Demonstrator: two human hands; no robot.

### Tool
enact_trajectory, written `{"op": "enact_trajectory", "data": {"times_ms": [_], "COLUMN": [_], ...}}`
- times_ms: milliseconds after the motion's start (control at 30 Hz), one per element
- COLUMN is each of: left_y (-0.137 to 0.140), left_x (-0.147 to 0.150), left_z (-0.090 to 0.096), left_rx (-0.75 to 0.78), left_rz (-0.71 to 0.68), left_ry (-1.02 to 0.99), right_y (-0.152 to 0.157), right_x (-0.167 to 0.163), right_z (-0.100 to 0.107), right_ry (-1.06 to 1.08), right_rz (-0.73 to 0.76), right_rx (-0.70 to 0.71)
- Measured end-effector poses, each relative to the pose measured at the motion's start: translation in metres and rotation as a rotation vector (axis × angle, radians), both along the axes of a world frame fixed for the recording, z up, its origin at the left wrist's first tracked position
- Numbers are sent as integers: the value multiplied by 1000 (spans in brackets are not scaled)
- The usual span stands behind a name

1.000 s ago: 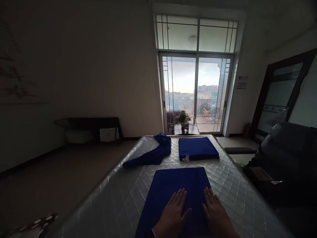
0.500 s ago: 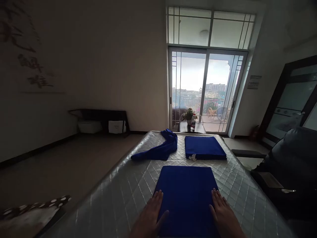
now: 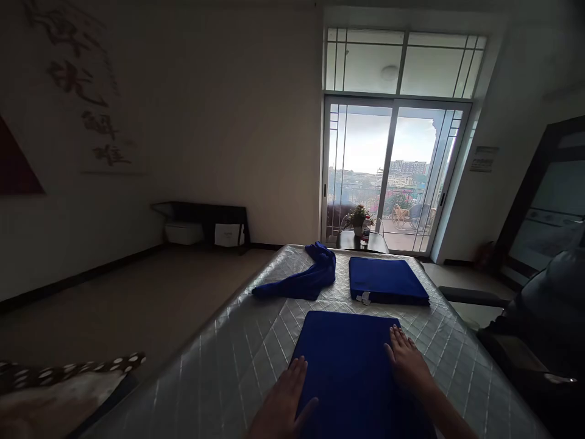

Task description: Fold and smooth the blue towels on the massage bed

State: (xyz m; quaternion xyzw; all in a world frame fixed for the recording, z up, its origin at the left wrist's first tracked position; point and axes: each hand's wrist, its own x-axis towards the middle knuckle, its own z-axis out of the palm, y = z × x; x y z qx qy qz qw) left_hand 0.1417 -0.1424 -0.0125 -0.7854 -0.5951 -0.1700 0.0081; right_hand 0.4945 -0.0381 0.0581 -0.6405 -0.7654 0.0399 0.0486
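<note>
Blue folded cloth (image 3: 347, 372) could be sliding askew if the left hand (image 3: 284, 390) at its nine o'clock and right hand (image 3: 411, 361) at three, flat, open, empty, are pressing unevenly.

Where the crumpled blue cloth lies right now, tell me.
In the head view, the crumpled blue cloth lies toward the far end of the quilted silver cover, left of the folded blue cloth with the white tag.

Smooth matt cloth bundle (image 3: 347, 372), glossy quilted table cover (image 3: 219, 366), clear glass door (image 3: 359, 146)
</note>
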Motion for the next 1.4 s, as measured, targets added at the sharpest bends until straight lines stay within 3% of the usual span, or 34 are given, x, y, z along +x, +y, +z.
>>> {"op": "enact_trajectory", "data": {"times_ms": [100,200,300,400,500,600,733,933,1033,1200,1400], "left_y": [1,10,32,61,87,103,112,117,118,122,123], "left_x": [0,17,66,134,190,212,183,79,42,29,30], "left_z": [8,24,50,70,72,60,49,51,43,28,29], "left_rx": [-40,-81,-137,-179,-192,-185,-167,-177,-146,-114,-104], "left_rz": [7,66,20,-152,-265,-274,-214,57,153,185,178], "left_ry": [19,15,2,-34,-93,-119,-80,1,15,-19,-51], "right_y": [13,16,15,14,13,11,11,12,12,12,26], "right_x": [5,9,9,9,10,12,11,10,10,10,10], "right_z": [-21,-33,-34,-30,-29,-28,-26,-26,-29,-31,-16], "right_ry": [35,75,90,76,68,72,124,145,129,55,-69], "right_rz": [1,-4,-10,-21,4,47,-14,-24,-18,-7,24], "right_rx": [28,48,55,49,46,40,24,22,37,64,140]}}
